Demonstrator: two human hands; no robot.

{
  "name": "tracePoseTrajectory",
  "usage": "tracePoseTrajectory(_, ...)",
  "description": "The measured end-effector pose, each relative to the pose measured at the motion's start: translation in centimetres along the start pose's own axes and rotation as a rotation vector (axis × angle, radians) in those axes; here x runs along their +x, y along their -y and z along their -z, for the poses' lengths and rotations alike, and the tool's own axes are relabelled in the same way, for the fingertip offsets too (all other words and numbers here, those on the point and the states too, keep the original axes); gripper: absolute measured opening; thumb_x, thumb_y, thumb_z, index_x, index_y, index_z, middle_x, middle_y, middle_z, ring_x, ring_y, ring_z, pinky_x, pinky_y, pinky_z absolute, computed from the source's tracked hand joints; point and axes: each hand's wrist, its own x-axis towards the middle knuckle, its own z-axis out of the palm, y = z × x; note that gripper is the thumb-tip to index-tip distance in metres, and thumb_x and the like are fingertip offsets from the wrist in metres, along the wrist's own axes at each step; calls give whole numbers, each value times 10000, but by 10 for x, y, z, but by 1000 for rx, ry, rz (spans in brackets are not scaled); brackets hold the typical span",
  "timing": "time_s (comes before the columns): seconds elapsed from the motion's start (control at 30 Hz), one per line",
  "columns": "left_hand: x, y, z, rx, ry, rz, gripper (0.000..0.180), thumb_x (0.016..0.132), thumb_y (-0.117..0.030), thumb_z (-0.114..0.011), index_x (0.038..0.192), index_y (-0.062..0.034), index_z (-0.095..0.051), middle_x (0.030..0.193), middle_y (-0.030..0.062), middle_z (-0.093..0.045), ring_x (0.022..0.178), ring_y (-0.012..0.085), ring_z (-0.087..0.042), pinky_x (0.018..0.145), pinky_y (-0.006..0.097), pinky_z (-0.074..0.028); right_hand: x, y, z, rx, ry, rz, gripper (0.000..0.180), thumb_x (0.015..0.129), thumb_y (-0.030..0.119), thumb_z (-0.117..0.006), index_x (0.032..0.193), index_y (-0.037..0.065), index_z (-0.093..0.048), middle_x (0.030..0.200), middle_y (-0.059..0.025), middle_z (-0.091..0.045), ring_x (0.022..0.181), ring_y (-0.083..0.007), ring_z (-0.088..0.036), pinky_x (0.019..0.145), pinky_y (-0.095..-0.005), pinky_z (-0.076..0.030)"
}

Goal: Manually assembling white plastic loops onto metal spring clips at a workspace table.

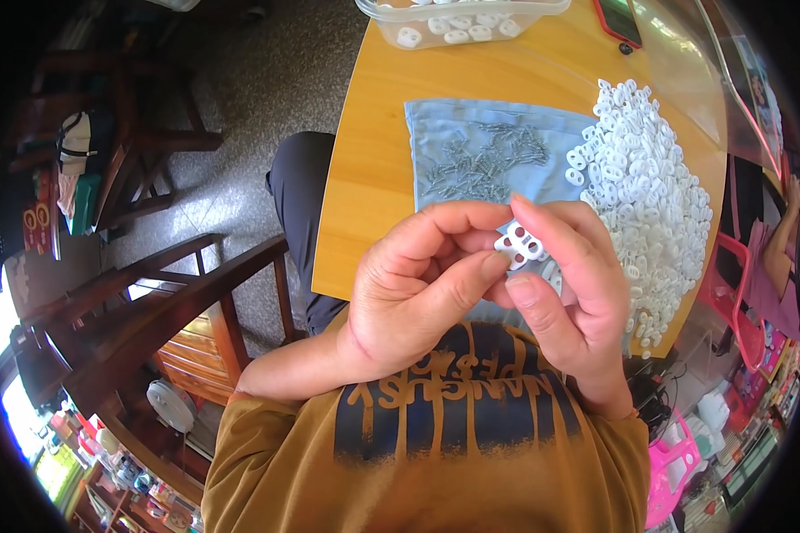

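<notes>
My left hand [427, 275] and my right hand [578, 289] meet above the near part of the table. Between their fingertips is a small white plastic piece [522, 244] with several dark holes; it may be two pieces pressed together. My left thumb and forefinger close on its left side, and my right forefinger lies along its upper right. More white plastic shows partly behind my fingers, against the right palm. Beyond the hands, a blue cloth [436, 120] carries a scatter of thin metal springs [489, 164]. Right of it rises a large heap of white two-holed plastic pieces [636, 169].
A clear plastic tub [387, 31] with more white pieces stands at the far edge of the wooden table [364, 169]. A red-edged phone [618, 22] lies at the far right. Wooden chairs are on the left, a pink stool [671, 466] on the right. Another person's arm [780, 240] shows at right.
</notes>
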Motion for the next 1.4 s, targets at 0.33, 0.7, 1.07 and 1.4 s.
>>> tracePoseTrajectory(0.33, 0, -3, 3, -47, 49, 131, 359, 897, -6, -532, 1243, 47, -454, 1041, 169, -620, 796, 172, -641, 725, 279, -543, -3, -3, 3, -42, 28, -1, 410, 840, 58, -589, 1233, -34, -513, 965, -124, -570, 800, -209, -552, 703, -284, -457)
tracePoseTrajectory(0.7, 0, -4, 0, 21, 93, 98, 348, 870, 49, -559, 1210, 33, -485, 1000, 120, -632, 781, 125, -634, 672, 218, -539, -5, -11, 3, -24, 23, 124, 429, 916, 192, -517, 1267, -50, -470, 938, -109, -555, 760, -191, -517, 678, -288, -424)
tracePoseTrajectory(1.07, -2, 4, 1, 53, 85, 32, 220, 874, 24, -570, 1089, 28, -522, 920, 94, -628, 733, 89, -622, 648, 207, -521, -9, -18, -6, -57, -68, 179, 378, 923, 206, -485, 1190, -59, -528, 865, -98, -560, 707, -199, -503, 620, -305, -412)
tracePoseTrajectory(1.4, -6, 6, -2, 133, 54, -17, 140, 874, 3, -581, 1002, 21, -524, 830, 66, -637, 681, 84, -622, 601, 208, -520, -9, -23, -13, -71, -132, 276, 307, 926, 194, -475, 1095, -43, -573, 840, -87, -565, 667, -201, -499, 567, -313, -396)
